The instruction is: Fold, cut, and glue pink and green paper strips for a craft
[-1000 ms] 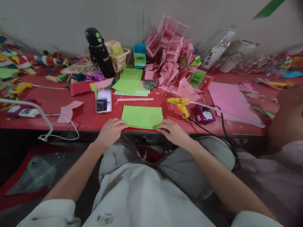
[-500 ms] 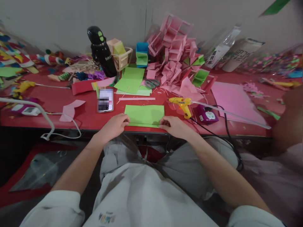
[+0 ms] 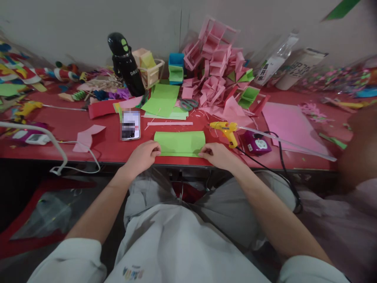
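Observation:
A green sheet of paper (image 3: 179, 142) lies at the front edge of the red table, with a narrow fold along its near side and its far side curling up. My left hand (image 3: 146, 154) pinches the near left corner between thumb and fingers. At the opposite corner my right hand (image 3: 216, 154) pinches the paper the same way. Just beyond the sheet is a thin pink strip (image 3: 170, 124). To the right of my right hand rests a yellow glue gun (image 3: 226, 130) with a long clear glue stick in its back.
A phone (image 3: 130, 125) lies left of the sheet, with a black bottle (image 3: 126, 67) behind it. Scissors (image 3: 189, 104) and a pile of pink folded pieces (image 3: 216, 59) are at the back. A purple power socket (image 3: 257, 143) with cables stands right; another person's arm (image 3: 357, 145) is beyond.
The far side of the green paper has lifted and curved, and the fold along its near edge looks wider. Both hands keep their grip and have shifted very little.

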{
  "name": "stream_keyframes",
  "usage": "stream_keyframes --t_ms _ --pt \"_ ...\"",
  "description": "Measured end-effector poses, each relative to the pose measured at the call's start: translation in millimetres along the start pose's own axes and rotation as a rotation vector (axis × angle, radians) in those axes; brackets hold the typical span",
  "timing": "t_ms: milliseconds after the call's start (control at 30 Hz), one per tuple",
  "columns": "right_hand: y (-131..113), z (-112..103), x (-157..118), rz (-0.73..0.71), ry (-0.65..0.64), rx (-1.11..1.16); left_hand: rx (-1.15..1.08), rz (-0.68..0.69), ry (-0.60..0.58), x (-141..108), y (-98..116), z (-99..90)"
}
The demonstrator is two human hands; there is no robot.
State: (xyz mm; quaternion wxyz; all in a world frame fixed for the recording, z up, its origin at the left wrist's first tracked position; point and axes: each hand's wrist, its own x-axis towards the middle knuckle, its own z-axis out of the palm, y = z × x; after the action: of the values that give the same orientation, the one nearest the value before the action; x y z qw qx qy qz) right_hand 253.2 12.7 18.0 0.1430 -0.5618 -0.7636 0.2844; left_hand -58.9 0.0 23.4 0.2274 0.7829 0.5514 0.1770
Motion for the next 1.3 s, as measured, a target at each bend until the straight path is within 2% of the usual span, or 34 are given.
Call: stream_keyframes --t_ms 300,433,567,633,700,800,900,1000,1100,1167,1233,1300 --pt "2.5 2.9 -1.3 0.012 0.055 0.012 -0.001 -0.033 0.011 -0.8 -2.1 2.3" --pt "2.3 2.2 0.1 0.04 0.052 0.011 0.072 -0.024 0.034 -3.4 -1.4 4.1" --pt "0.3 0.8 0.2 0.056 0.055 0.001 0.244 0.188 0.084 -7.6 1.7 7.4" --pt "-1.2 1.3 -1.3 0.069 0.067 -0.006 0.327 0.305 0.06 -11.5 3.7 10.7" --pt "-2.1 3.3 -3.5 0.072 0.099 -0.004 0.373 0.359 0.024 -16.9 7.2 15.5" --pt "-0.2 8.2 -7.1 0.057 0.172 0.018 0.434 0.317 0.034 -28.0 18.4 25.6" --pt "3.8 13.1 -11.0 0.03 0.233 0.04 0.539 0.232 0.101 -40.4 37.0 36.7" --pt "-0.6 19.4 -19.0 -0.028 0.334 -0.036 0.581 0.174 0.104 -49.8 55.4 45.7" --pt "-22.1 35.2 -31.9 -0.167 0.446 -0.223 0.589 0.127 0.089 -54.4 63.4 52.9" --pt "-42.4 52.7 -40.3 -0.309 0.418 -0.257 0.571 0.112 0.102 -55.8 62.0 58.4" --pt "-60.2 72.1 -45.9 -0.428 0.334 -0.249 0.544 0.111 0.133 -56.8 57.2 64.3" --pt "-70.5 87.4 -48.0 -0.444 0.276 -0.262 0.522 0.107 0.158 -57.9 51.8 69.0"
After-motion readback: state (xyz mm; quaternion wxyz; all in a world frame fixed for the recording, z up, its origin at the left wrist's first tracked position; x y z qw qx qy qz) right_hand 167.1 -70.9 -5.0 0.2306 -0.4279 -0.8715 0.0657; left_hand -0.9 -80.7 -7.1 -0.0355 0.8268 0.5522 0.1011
